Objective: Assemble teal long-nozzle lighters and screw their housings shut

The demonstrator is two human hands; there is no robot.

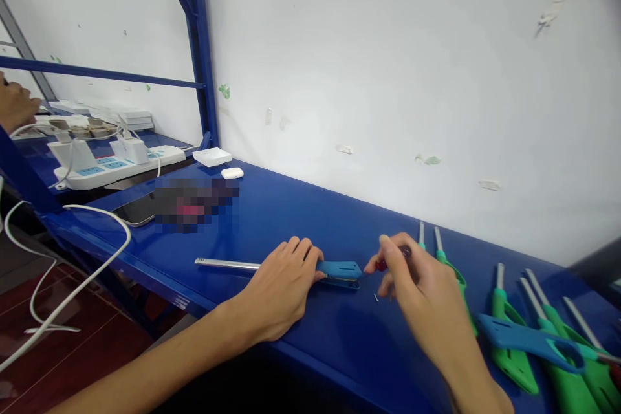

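My left hand (286, 284) is closed over the middle of a blue long-neck lighter (342, 269) lying on the blue table. Its metal barrel (226, 264) points left, and the handle's two halves gape slightly at the right end. My right hand (420, 288) grips a screwdriver by its dark red handle (394, 259), with the thin tip by the lighter's handle end. Whether the tip touches it I cannot tell. A tiny metal pin or screw (375, 297) lies on the table just below the right fingers.
Several green lighters (514, 343) lie at the right, with a loose blue handle piece (524, 334) across them. A phone (138, 210), a white earbud case (232, 173) and a white box (212, 156) are at the back left. A power strip (121, 165) trails white cables (114, 259).
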